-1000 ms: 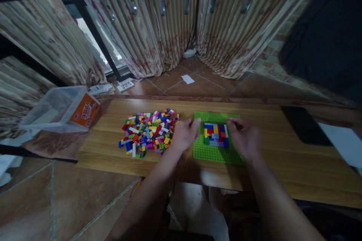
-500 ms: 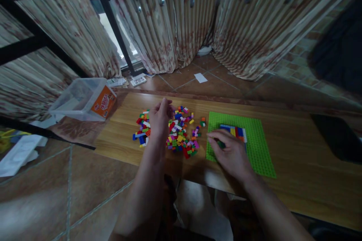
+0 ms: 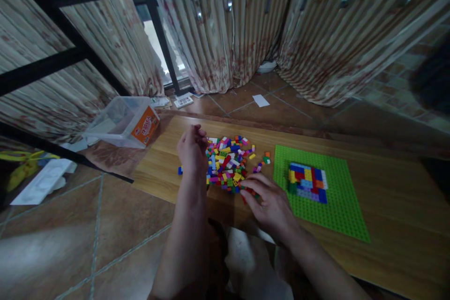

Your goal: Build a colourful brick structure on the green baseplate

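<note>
Several small toy building bricks point(image 3: 225, 161) in many colours lie in a loose pile on the wooden table. My left hand point(image 3: 192, 150) is over the left part of the pile, its fingers curled in; whatever they hold, if anything, is hidden. At the pile's near right edge is my right hand point(image 3: 269, 204), thumb and forefinger a little apart, with red and green bricks just beyond them. On a green baseplate point(image 3: 346, 206) to the right sits a flat block of joined bricks point(image 3: 308, 182) in blue, red, yellow, lavender, orange and white.
A clear plastic box point(image 3: 119, 119) with an orange label stands beyond the table's left end. The wooden table point(image 3: 397, 211) runs on to the right, where a dark flat object point(image 3: 436, 171) lies. Black metal bars and striped curtains point(image 3: 253, 42) are behind.
My right hand has moved left, off the baseplate to the brick pile, so the joined block is uncovered. My left hand stays over the pile. The view has shifted a little left.
</note>
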`<state>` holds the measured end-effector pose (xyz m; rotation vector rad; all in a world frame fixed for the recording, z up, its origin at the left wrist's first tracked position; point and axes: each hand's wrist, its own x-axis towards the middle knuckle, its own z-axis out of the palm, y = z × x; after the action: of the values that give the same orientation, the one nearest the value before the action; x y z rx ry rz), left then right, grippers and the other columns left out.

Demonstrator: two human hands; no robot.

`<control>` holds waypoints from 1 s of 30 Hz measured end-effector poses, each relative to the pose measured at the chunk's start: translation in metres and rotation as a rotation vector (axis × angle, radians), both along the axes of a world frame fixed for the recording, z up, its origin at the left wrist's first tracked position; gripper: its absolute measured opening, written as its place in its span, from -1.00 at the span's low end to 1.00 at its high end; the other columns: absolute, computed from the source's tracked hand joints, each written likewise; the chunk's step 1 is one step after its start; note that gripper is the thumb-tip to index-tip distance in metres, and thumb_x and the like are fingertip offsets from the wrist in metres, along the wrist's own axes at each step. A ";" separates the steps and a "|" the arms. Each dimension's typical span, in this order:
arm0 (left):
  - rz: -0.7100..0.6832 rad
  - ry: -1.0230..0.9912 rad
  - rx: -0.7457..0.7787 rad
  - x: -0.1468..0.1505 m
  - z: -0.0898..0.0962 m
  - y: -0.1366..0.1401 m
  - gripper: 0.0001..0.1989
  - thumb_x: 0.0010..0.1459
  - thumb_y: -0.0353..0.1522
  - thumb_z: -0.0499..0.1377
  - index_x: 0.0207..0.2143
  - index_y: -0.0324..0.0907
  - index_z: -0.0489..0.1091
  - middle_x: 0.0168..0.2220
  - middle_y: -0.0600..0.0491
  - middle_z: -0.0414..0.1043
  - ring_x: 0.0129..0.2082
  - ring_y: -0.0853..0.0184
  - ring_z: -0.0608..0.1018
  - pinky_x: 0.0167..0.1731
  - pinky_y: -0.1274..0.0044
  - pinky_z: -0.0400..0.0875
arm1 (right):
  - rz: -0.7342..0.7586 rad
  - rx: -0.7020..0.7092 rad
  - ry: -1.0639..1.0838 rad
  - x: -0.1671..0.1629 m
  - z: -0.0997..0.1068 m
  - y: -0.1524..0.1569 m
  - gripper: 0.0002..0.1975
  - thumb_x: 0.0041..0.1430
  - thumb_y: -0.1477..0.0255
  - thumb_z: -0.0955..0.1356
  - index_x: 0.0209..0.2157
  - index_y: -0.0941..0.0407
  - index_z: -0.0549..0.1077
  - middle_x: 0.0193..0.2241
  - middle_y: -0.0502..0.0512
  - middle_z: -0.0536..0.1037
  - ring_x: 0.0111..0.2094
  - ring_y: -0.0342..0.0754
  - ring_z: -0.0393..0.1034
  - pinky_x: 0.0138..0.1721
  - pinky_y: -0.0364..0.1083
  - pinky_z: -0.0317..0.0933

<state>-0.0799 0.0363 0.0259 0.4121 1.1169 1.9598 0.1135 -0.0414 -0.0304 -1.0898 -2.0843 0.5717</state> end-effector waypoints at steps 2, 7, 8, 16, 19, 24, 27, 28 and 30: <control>0.019 -0.116 -0.020 -0.009 0.003 -0.002 -0.84 0.06 -0.33 0.25 -0.43 -0.25 0.38 -0.61 0.20 0.33 -0.68 0.62 0.32 -0.63 0.74 0.18 | 0.042 0.069 -0.036 -0.009 -0.006 -0.004 -0.82 0.19 0.41 0.34 -0.18 0.02 0.54 -0.12 0.14 0.52 -0.09 0.06 0.39 -0.07 0.08 0.34; 0.069 -0.238 -0.060 -0.020 0.006 -0.005 -0.87 0.12 -0.38 0.20 -0.44 -0.24 0.33 -0.63 0.23 0.28 -0.70 0.64 0.29 -0.65 0.76 0.16 | 0.079 0.160 -0.137 -0.023 -0.019 -0.005 -0.76 0.12 0.46 0.37 -0.15 0.00 0.54 0.02 0.17 0.44 0.01 0.17 0.30 -0.01 0.20 0.30; 0.063 -0.240 -0.054 -0.021 0.005 -0.005 -0.87 0.11 -0.38 0.21 -0.44 -0.23 0.33 -0.62 0.23 0.28 -0.70 0.64 0.29 -0.65 0.76 0.15 | 0.071 0.161 -0.154 -0.022 -0.019 -0.003 -0.76 0.13 0.48 0.36 -0.15 0.01 0.54 0.03 0.17 0.43 0.02 0.17 0.29 0.00 0.22 0.28; 0.038 -0.292 -0.036 -0.026 0.005 -0.007 -0.90 0.12 -0.42 0.19 -0.43 -0.25 0.34 -0.63 0.23 0.28 -0.70 0.64 0.29 -0.65 0.76 0.16 | -0.132 0.181 -0.130 -0.002 -0.019 0.025 -0.80 0.20 0.46 0.32 -0.20 0.05 0.57 -0.01 0.17 0.44 -0.06 0.11 0.31 -0.06 0.14 0.30; 0.029 -0.325 -0.039 -0.025 0.006 -0.006 -0.91 0.13 -0.44 0.17 -0.43 -0.26 0.35 -0.63 0.21 0.30 -0.70 0.64 0.30 -0.65 0.77 0.16 | -0.209 0.197 -0.115 0.000 -0.020 0.032 -0.80 0.22 0.44 0.30 -0.20 0.07 0.56 -0.03 0.17 0.46 -0.07 0.10 0.31 -0.06 0.13 0.29; -0.008 -0.330 -0.025 -0.022 0.004 -0.007 -0.93 0.09 -0.44 0.20 -0.43 -0.26 0.37 -0.63 0.21 0.32 -0.70 0.64 0.31 -0.65 0.77 0.17 | -0.235 0.176 -0.169 -0.005 -0.021 0.037 -0.76 0.21 0.38 0.32 -0.11 0.10 0.53 -0.03 0.19 0.45 -0.04 0.13 0.30 -0.01 0.15 0.27; -0.030 -0.313 -0.022 -0.020 0.003 -0.006 -0.92 0.06 -0.42 0.23 -0.43 -0.26 0.37 -0.62 0.21 0.33 -0.69 0.63 0.32 -0.65 0.76 0.17 | -0.222 0.165 -0.182 -0.010 -0.023 0.038 -0.75 0.20 0.37 0.34 -0.10 0.11 0.52 0.00 0.20 0.44 0.00 0.14 0.28 0.03 0.16 0.25; -0.033 -0.307 -0.023 -0.020 0.002 -0.006 -0.91 0.06 -0.42 0.23 -0.43 -0.26 0.37 -0.62 0.21 0.33 -0.69 0.63 0.33 -0.65 0.76 0.17 | -0.219 0.166 -0.174 -0.011 -0.023 0.038 -0.76 0.21 0.38 0.34 -0.10 0.10 0.52 0.00 0.20 0.44 0.01 0.14 0.28 0.03 0.16 0.24; -0.035 -0.298 -0.029 -0.019 0.002 -0.006 -0.91 0.05 -0.42 0.24 -0.42 -0.26 0.37 -0.62 0.21 0.34 -0.69 0.63 0.33 -0.65 0.76 0.16 | -0.206 0.174 -0.146 -0.014 -0.022 0.036 -0.77 0.22 0.41 0.32 -0.11 0.09 0.53 0.01 0.18 0.43 0.01 0.13 0.28 0.03 0.15 0.24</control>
<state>-0.0985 0.0308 0.0276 0.1168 0.9388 1.8978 0.0997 -0.0053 -0.0521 -1.2561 -2.0677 0.2120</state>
